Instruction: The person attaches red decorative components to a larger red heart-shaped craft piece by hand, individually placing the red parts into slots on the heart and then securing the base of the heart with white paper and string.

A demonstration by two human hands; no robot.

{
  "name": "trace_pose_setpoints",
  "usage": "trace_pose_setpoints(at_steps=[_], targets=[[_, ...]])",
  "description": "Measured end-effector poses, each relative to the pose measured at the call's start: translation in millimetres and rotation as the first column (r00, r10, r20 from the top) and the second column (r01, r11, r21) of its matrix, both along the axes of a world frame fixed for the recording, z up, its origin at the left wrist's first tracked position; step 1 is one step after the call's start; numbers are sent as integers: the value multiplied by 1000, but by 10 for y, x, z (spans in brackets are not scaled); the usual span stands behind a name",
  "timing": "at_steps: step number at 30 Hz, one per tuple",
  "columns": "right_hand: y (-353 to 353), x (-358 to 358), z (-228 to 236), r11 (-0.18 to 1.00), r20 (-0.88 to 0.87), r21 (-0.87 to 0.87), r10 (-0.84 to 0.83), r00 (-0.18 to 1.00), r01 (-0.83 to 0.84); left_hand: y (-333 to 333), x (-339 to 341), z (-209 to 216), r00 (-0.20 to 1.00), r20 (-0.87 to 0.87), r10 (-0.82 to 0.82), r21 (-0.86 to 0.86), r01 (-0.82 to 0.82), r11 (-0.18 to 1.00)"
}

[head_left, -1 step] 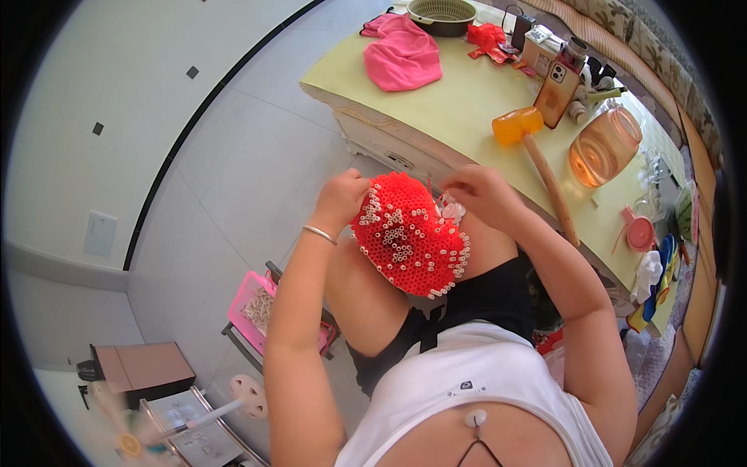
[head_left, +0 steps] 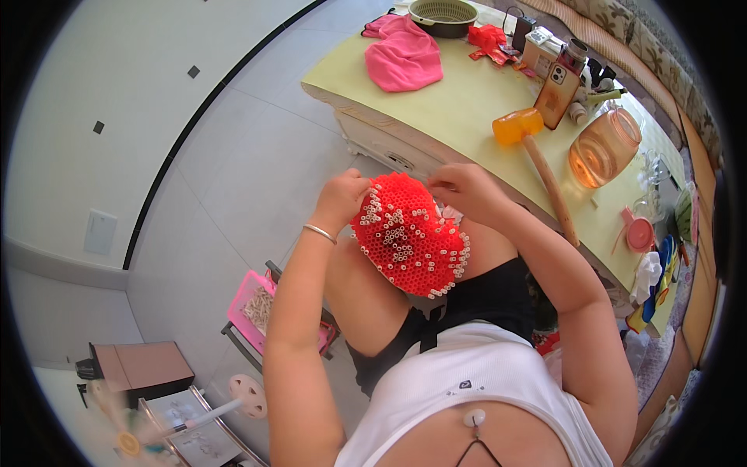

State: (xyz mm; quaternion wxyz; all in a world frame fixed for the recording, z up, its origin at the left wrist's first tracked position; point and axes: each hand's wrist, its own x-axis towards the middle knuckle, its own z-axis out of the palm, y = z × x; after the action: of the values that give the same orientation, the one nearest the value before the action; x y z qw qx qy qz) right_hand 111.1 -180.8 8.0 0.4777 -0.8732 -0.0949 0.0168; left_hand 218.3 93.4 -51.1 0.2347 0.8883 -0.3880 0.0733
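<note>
On my lap rests a rounded bundle of many red tubes (head_left: pixel 406 233), packed upright like honeycomb, with white rolled pieces standing in some holes, mostly along the rim and in the middle. My left hand (head_left: pixel 343 201) is closed on its upper left edge. At the upper right edge hovers my right hand (head_left: pixel 465 189), thumb and fingers pinched together close to the tubes; whatever it may hold is too small to make out. A whitish crumpled piece (head_left: pixel 450 212) shows partly beneath that hand, beside the bundle.
The yellow-topped table (head_left: pixel 467 93) ahead bears an orange-headed mallet (head_left: pixel 548 183), a propped phone (head_left: pixel 557 95), an amber jar (head_left: pixel 607 148), a pink cloth (head_left: pixel 405 56) and a colander (head_left: pixel 443 17). Lower left stand a pink basket (head_left: pixel 247 292) of white pieces and a blurred fan (head_left: pixel 128 436).
My right hand has shifted a little left, closer to the bundle's upper edge, and covers more of the whitish piece. The left hand and the bundle have stayed in place.
</note>
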Motion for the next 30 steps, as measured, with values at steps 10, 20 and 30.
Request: trace_pose_setpoints(at_steps=[10,20,30], targets=[[818,821,-564,982,99,-92,171,980,-162,158,-72,739,997,-10,75,-157,-75,985],[811,784,-337,972,397,-38,229,889,-233,161,-118,739,935,-354,35,-368,-174,913],[1190,867,467,962,406,26,237,883,-270,227,-47,537,948,-316,-49,-486,-117,866]])
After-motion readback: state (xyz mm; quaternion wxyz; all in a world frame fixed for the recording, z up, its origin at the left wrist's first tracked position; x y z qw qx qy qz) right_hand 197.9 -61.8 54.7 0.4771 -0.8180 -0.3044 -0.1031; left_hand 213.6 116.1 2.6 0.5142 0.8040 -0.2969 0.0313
